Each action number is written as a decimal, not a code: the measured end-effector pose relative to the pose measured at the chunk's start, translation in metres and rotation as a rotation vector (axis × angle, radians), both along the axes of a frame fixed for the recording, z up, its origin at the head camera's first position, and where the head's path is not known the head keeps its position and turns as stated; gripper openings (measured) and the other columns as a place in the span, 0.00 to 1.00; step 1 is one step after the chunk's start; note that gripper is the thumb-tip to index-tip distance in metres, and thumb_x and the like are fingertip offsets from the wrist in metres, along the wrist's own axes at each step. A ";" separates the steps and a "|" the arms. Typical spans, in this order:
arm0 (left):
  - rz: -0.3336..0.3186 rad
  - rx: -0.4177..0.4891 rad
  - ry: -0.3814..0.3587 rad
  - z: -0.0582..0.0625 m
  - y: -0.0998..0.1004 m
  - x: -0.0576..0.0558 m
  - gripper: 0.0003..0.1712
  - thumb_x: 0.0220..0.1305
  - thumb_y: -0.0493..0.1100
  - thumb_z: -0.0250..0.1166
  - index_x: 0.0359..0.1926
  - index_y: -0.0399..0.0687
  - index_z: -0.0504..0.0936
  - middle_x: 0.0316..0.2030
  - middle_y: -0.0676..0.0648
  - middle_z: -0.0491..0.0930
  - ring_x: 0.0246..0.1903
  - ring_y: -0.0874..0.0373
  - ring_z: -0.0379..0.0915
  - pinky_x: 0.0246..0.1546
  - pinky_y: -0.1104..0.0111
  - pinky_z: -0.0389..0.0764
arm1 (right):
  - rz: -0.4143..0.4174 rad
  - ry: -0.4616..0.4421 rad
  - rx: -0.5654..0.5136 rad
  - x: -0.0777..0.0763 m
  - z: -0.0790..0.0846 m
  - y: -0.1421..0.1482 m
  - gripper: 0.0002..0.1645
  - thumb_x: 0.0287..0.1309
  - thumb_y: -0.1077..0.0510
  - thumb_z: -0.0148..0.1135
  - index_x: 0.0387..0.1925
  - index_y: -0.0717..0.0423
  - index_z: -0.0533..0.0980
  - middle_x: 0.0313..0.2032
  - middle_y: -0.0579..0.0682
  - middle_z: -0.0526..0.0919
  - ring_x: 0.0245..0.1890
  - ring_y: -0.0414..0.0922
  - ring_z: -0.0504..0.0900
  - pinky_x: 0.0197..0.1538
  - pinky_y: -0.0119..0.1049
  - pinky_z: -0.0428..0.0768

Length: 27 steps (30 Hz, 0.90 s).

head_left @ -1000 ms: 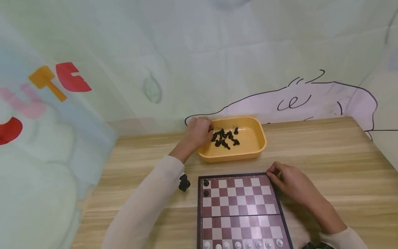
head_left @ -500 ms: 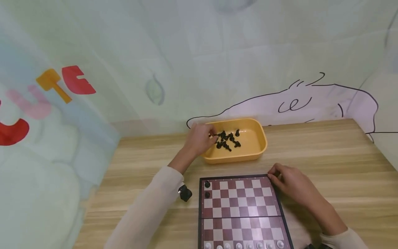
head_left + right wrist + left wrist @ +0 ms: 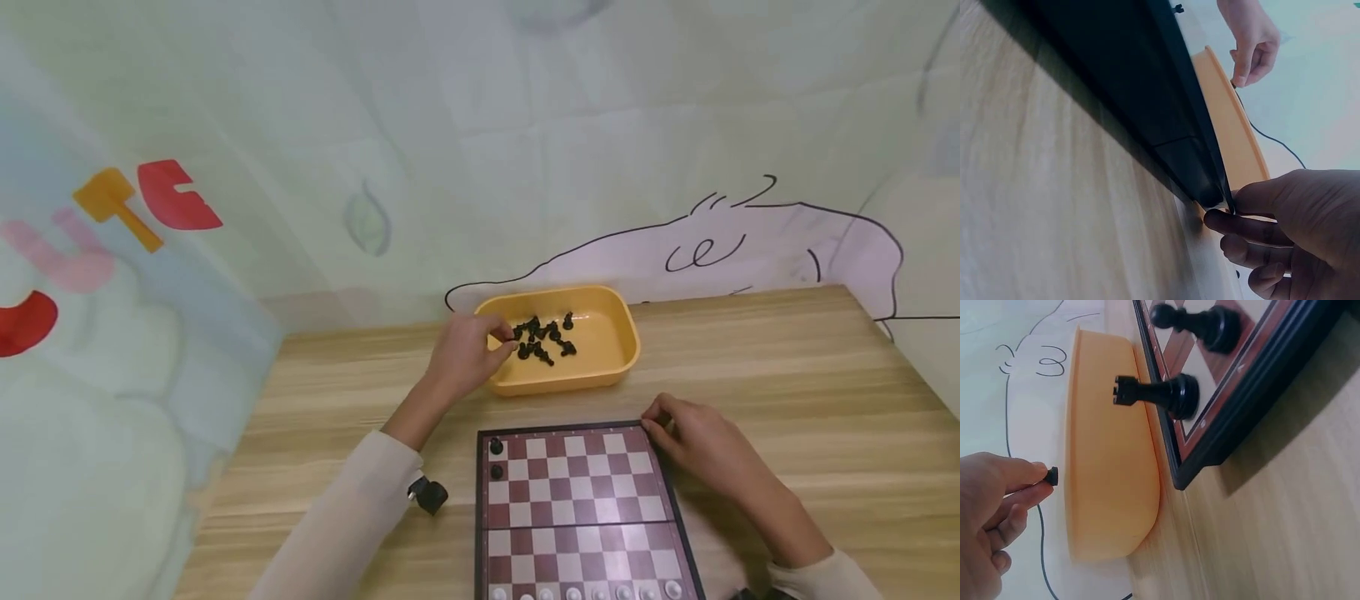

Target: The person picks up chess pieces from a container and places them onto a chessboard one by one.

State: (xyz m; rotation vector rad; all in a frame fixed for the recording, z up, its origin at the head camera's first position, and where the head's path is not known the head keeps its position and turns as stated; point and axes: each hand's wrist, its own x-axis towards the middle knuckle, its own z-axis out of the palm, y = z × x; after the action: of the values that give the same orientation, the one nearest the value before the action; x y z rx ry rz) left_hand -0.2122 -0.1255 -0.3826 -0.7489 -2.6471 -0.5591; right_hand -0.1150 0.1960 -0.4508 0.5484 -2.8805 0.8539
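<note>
My left hand point(image 3: 463, 354) is just above the near-left rim of the yellow tray point(image 3: 562, 385). Between thumb and forefinger it pinches a small black chess piece point(image 3: 1052, 476), most of which the fingers cover. Several black chess pieces point(image 3: 540, 333) lie loose in the tray. The chessboard point(image 3: 581, 487) lies in front of it. At its far-right corner my right hand point(image 3: 701, 437) pinches the edge between thumb and fingers. A black rook point(image 3: 1160, 395) stands on the far-left corner square, with a black pawn point(image 3: 1200, 326) on the square before it.
White pawns point(image 3: 573, 594) form a row at the lower frame edge. The wooden table point(image 3: 787, 358) meets a printed cloth backdrop point(image 3: 480, 167) behind the tray. A black wrist device point(image 3: 430, 496) hangs by the left sleeve point(image 3: 352, 508).
My left hand has drawn back from inside the tray to its near-left rim, coming up with a black chess piece. My right hand stays at the chessboard's corner.
</note>
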 end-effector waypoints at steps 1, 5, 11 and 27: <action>-0.007 0.005 0.007 0.000 -0.001 0.002 0.04 0.55 0.46 0.68 0.30 0.54 0.81 0.29 0.58 0.83 0.18 0.67 0.69 0.20 0.74 0.69 | 0.001 -0.001 -0.001 0.000 0.000 0.000 0.03 0.58 0.54 0.62 0.34 0.44 0.76 0.27 0.35 0.79 0.27 0.33 0.76 0.29 0.36 0.76; -0.032 0.041 0.027 0.003 -0.003 0.012 0.03 0.55 0.45 0.68 0.31 0.54 0.82 0.29 0.58 0.83 0.14 0.68 0.61 0.15 0.73 0.66 | 0.001 0.020 -0.004 0.000 -0.001 -0.001 0.03 0.58 0.54 0.62 0.34 0.44 0.75 0.28 0.35 0.79 0.27 0.34 0.76 0.29 0.36 0.76; -0.084 0.072 0.054 0.008 -0.003 0.035 0.04 0.56 0.47 0.68 0.33 0.55 0.85 0.29 0.60 0.82 0.15 0.68 0.60 0.27 0.69 0.67 | -0.001 0.034 0.001 0.000 -0.002 -0.001 0.03 0.58 0.53 0.62 0.34 0.44 0.75 0.27 0.35 0.79 0.27 0.34 0.76 0.29 0.36 0.76; -0.101 0.068 0.067 0.004 -0.001 0.082 0.05 0.57 0.51 0.67 0.33 0.59 0.86 0.28 0.65 0.80 0.19 0.70 0.59 0.27 0.66 0.57 | 0.004 0.043 0.012 0.001 -0.001 -0.001 0.03 0.58 0.53 0.62 0.34 0.44 0.75 0.27 0.36 0.79 0.28 0.34 0.76 0.30 0.37 0.76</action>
State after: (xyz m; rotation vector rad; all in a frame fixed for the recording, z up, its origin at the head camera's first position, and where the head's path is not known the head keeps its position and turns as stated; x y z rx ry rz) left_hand -0.1306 -0.1268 -0.3791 -0.8695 -2.5270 -0.6367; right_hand -0.1143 0.1949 -0.4516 0.5667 -2.8482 0.8152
